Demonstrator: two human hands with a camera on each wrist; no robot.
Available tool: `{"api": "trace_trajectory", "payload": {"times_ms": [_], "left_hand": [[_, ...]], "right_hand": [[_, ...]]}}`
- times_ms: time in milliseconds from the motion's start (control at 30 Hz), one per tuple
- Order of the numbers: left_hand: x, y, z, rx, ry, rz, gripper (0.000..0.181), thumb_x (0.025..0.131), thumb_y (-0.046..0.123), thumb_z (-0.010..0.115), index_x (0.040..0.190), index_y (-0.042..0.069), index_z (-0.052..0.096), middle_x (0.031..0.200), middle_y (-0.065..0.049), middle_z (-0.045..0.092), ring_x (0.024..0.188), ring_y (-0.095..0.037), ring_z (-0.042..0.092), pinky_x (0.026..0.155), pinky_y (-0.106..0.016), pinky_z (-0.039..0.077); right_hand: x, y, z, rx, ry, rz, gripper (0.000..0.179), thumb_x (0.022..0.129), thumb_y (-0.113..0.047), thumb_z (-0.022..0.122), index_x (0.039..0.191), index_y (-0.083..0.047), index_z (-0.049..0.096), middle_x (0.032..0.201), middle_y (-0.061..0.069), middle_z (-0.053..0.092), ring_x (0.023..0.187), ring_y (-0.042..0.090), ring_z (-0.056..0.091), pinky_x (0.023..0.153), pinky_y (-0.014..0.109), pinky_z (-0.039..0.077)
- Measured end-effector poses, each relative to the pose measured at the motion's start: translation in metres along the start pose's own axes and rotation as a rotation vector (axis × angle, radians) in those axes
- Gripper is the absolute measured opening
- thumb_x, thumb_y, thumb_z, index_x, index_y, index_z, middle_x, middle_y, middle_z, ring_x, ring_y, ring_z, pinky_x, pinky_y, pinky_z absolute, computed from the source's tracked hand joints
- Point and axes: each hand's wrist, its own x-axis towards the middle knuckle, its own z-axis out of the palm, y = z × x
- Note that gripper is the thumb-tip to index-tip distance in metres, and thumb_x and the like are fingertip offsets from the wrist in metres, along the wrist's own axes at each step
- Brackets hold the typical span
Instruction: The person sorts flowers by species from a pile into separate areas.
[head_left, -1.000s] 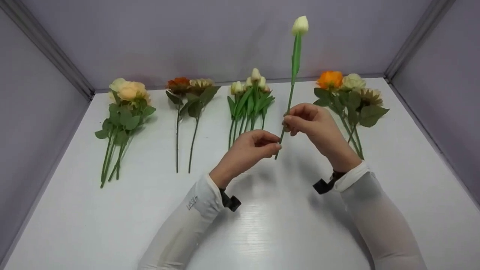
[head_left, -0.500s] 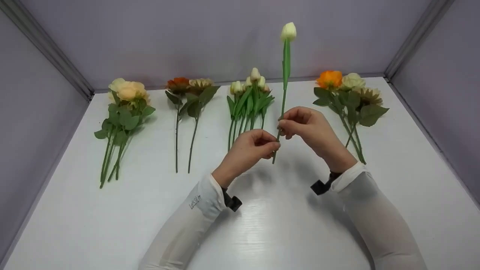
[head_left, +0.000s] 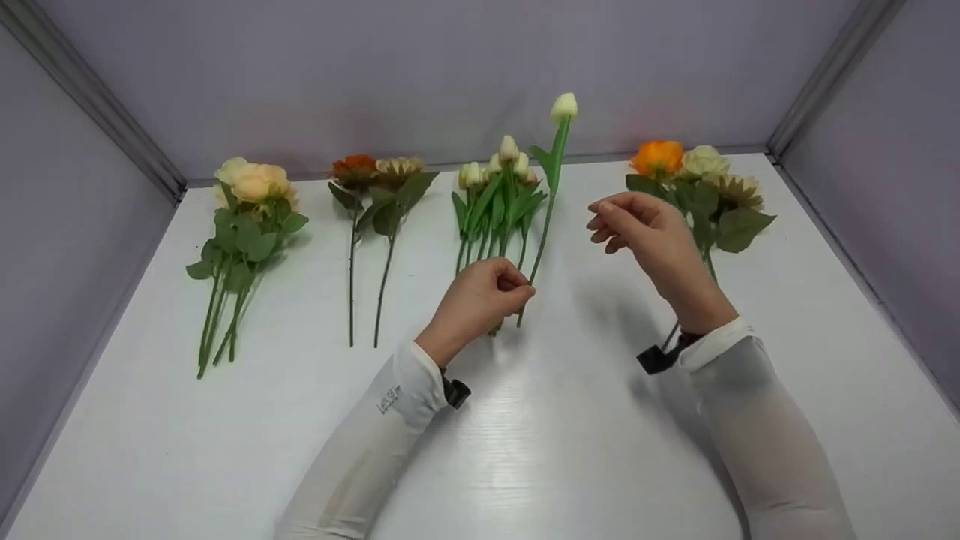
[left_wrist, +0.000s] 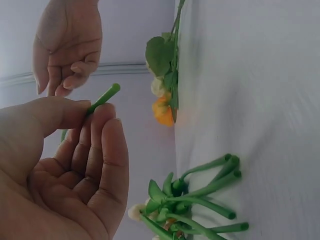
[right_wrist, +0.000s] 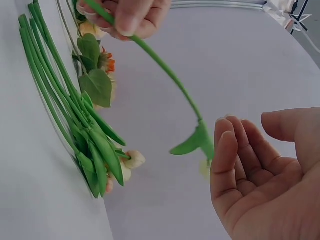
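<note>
My left hand (head_left: 484, 300) pinches a white tulip (head_left: 564, 109) near the bottom of its stem, between thumb and fingertips. In the left wrist view the cut stem end (left_wrist: 112, 89) pokes out past the thumb. The bloom leans up and to the right, and a green leaf spreads from the stem. Just left of it lies a bunch of tulips (head_left: 501, 202), its lower stems partly hidden by my left hand. My right hand (head_left: 645, 244) is apart from the stem, fingers loosely bent; the right wrist view shows nothing between thumb and fingers (right_wrist: 265, 170).
Peach and cream roses (head_left: 259, 184) lie at the far left. Two stems with an orange-red bloom (head_left: 354, 171) and a beige bloom (head_left: 400, 166) lie beside them. Behind my right hand is an orange, cream and beige group (head_left: 705, 161). Walls border the white table (head_left: 187, 450).
My right hand has let go of the tulip stem and moved right. My left hand has shifted slightly left, with the tulip lower and leaning more to the right.
</note>
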Motion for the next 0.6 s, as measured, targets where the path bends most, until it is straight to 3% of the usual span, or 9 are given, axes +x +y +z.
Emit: {"api": "trace_trajectory", "payload": {"times_ms": [100, 200, 333, 433, 533, 600], "left_hand": [[0.007, -0.002, -0.001, 0.105, -0.015, -0.034, 0.011, 0.099, 0.024, 0.069, 0.102, 0.013, 0.07, 0.091, 0.002, 0.07, 0.076, -0.015, 0.067, 0.068, -0.033, 0.054], [0.016, -0.002, -0.002, 0.21, -0.029, -0.048, 0.01, 0.099, 0.018, 0.066, 0.089, 0.014, 0.067, 0.078, 0.003, 0.064, 0.065, -0.013, 0.059, 0.063, -0.031, 0.049], [0.027, -0.002, -0.002, 0.329, -0.05, -0.055, 0.037, 0.094, 0.008, 0.063, 0.062, 0.016, 0.047, 0.057, 0.005, 0.034, 0.05, -0.012, 0.03, 0.052, -0.028, 0.03], [0.031, -0.002, -0.001, 0.377, -0.082, -0.071, 0.049, 0.091, 0.002, 0.061, 0.055, 0.018, 0.032, 0.055, 0.005, 0.018, 0.049, -0.013, 0.017, 0.049, -0.028, 0.02], [0.033, -0.003, 0.002, 0.403, -0.106, -0.083, 0.049, 0.09, -0.002, 0.059, 0.055, 0.018, 0.029, 0.056, 0.004, 0.016, 0.05, -0.014, 0.016, 0.049, -0.028, 0.018], [0.034, -0.004, 0.004, 0.423, -0.102, -0.082, 0.044, 0.089, -0.004, 0.059, 0.059, 0.016, 0.034, 0.057, 0.003, 0.022, 0.052, -0.015, 0.021, 0.05, -0.028, 0.022]], "right_hand": [[0.0, -0.002, -0.008, 0.036, 0.035, -0.012, 0.037, 0.099, -0.034, 0.07, 0.117, -0.002, 0.071, 0.105, 0.016, 0.07, 0.093, 0.028, 0.065, 0.075, 0.029, 0.056], [-0.001, -0.004, -0.013, 0.072, 0.06, -0.025, 0.036, 0.099, -0.031, 0.071, 0.117, 0.0, 0.07, 0.104, 0.016, 0.07, 0.092, 0.027, 0.066, 0.075, 0.029, 0.056], [-0.002, -0.004, -0.016, 0.084, 0.079, -0.04, 0.037, 0.099, -0.029, 0.071, 0.117, 0.003, 0.069, 0.103, 0.016, 0.071, 0.091, 0.027, 0.067, 0.074, 0.029, 0.056], [-0.002, -0.005, -0.017, 0.077, 0.086, -0.047, 0.037, 0.099, -0.029, 0.071, 0.117, 0.003, 0.069, 0.104, 0.016, 0.071, 0.091, 0.027, 0.067, 0.074, 0.029, 0.056], [-0.001, -0.005, -0.018, 0.07, 0.09, -0.056, 0.035, 0.099, -0.029, 0.071, 0.116, 0.002, 0.069, 0.105, 0.018, 0.07, 0.092, 0.028, 0.067, 0.075, 0.029, 0.056], [-0.001, -0.005, -0.019, 0.074, 0.09, -0.064, 0.035, 0.099, -0.028, 0.071, 0.115, 0.002, 0.07, 0.106, 0.019, 0.07, 0.092, 0.028, 0.066, 0.075, 0.029, 0.056]]}}
